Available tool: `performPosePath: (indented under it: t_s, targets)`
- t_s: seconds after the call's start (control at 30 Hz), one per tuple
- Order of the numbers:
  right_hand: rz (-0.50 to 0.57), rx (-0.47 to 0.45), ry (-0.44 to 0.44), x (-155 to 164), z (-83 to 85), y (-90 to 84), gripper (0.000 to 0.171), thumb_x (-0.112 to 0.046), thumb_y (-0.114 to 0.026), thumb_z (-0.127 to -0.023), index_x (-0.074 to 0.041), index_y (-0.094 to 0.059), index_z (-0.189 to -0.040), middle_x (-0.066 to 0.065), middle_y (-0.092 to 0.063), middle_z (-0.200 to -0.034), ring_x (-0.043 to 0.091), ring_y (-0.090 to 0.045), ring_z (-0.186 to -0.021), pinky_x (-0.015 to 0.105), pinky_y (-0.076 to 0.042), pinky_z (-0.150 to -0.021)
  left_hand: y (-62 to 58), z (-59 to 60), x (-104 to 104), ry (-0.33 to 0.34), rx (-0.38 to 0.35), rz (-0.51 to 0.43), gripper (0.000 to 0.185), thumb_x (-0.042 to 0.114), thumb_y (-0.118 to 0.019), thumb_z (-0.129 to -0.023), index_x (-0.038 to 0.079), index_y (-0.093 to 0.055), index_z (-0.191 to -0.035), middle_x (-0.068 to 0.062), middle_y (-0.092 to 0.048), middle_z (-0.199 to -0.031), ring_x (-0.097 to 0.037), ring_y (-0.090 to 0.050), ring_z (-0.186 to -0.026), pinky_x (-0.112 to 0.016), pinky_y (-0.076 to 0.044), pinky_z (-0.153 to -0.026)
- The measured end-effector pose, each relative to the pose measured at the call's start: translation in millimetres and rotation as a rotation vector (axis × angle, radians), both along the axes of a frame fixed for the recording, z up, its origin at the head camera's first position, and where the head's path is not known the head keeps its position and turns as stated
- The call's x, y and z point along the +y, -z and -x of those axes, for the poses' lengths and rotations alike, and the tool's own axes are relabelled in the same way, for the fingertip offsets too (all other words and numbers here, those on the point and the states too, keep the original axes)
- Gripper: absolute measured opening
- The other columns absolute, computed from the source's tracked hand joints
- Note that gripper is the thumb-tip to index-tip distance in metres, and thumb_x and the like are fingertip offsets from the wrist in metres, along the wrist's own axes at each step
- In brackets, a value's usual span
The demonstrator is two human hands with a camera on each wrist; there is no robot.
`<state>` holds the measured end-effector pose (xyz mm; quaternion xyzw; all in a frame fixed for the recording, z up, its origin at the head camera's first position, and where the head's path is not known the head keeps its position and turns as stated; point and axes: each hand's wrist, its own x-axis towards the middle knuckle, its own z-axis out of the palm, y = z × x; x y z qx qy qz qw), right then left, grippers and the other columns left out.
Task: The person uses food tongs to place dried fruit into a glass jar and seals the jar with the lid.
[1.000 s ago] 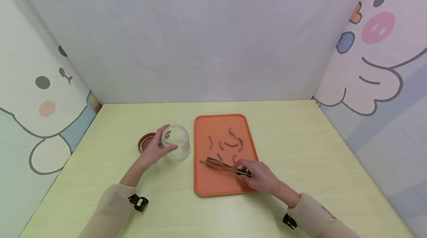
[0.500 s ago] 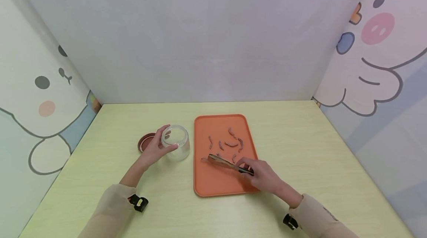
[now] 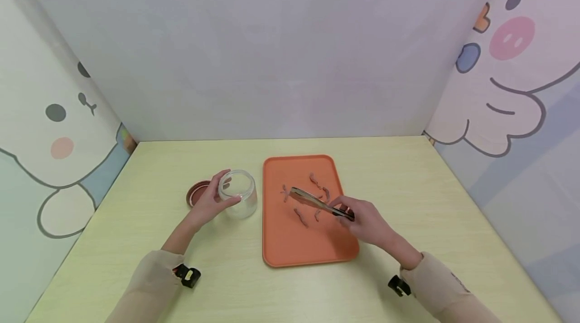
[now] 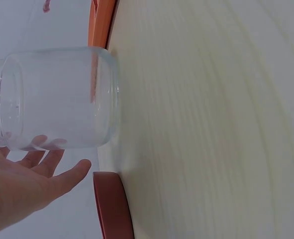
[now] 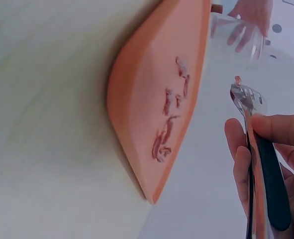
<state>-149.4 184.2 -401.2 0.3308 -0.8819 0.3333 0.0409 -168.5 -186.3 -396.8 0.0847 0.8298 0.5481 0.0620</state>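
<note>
- Tray [image 3: 294, 248], orange, shallow, flat on the table [image 3: 408, 192]; its near edge is closest to the person
- Right hand [image 3: 369, 223] above tray's right side: fingers & thumb clamped on dark handles of metal tongs [image 3: 311, 199], whose arms look squeezed close tog; tongs prob light, stiff, a bit springy; best held mid-handle, thumb opp fingers
- Tongs' tips sit up over the tray, pointing left & far; end of a small held strip [image 5: 238, 80] pokes past them, looks nipped there; prob v light, soft, bendy, maybe slippery, so gentle squeeze nr its middle shd do; too hard cd mash it
- Loose strips [image 3: 301, 218] lie in tray: one nr centre, one at left, others toward right & far right, some part hidden by tongs
- Left hand [image 3: 208, 208], left of tray: fingers round left & far side of clear jar [image 3: 245, 207], thumb on near side by rim
- Jar stands upright just left of tray, mouth open, no strip seen thru glass; prob stiff, smooth, breakable; grip round body or under rim, mouth uncovered
- Lid [image 3: 197, 195], red-brown, off the jar, on table to its left, partly behind left hand
</note>
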Motion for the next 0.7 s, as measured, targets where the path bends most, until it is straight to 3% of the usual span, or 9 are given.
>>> performPosePath:
  t_s: [0.43,0.53,0.7]
  targets:
    - [0.050,0.096,-0.007,-2,13.7,-32.1,0.026,0.003,-0.061,-0.078,-0.010,-0.058,-0.099,-0.002,-0.060,-0.075,0.003,-0.045,-0.049,0.021,-0.038,-0.041,25.2,11.6,-9,0.004,0.019,-0.019,0.080,0.026,-0.067,-0.079,0.016,-0.015,-0.139,-0.019,-0.025,-0.137,-0.035,-0.022,-0.125,-0.049,-0.026,-0.095]
    - [0.057,0.128,-0.018,-6,16.2,-36.8,0.025,0.003,-0.062,-0.078,-0.010,-0.058,-0.100,-0.002,-0.060,-0.076,0.003,-0.046,-0.051,0.021,-0.037,-0.041,23.8,11.2,-9,0.011,0.013,-0.022,0.080,0.026,-0.067,-0.079,0.016,-0.015,-0.139,-0.019,-0.024,-0.137,-0.035,-0.021,-0.125,-0.049,-0.026,-0.095]
    - [0.069,0.166,-0.048,-14,20.5,-41.2,0.028,0.003,-0.063,-0.077,-0.010,-0.059,-0.101,-0.004,-0.059,-0.075,0.003,-0.046,-0.054,0.021,-0.035,-0.040,5.4,2.8,-3,0.022,-0.005,-0.036,0.077,0.017,-0.065,-0.081,0.009,-0.014,-0.139,-0.023,-0.021,-0.137,-0.038,-0.019,-0.125,-0.051,-0.024,-0.095]
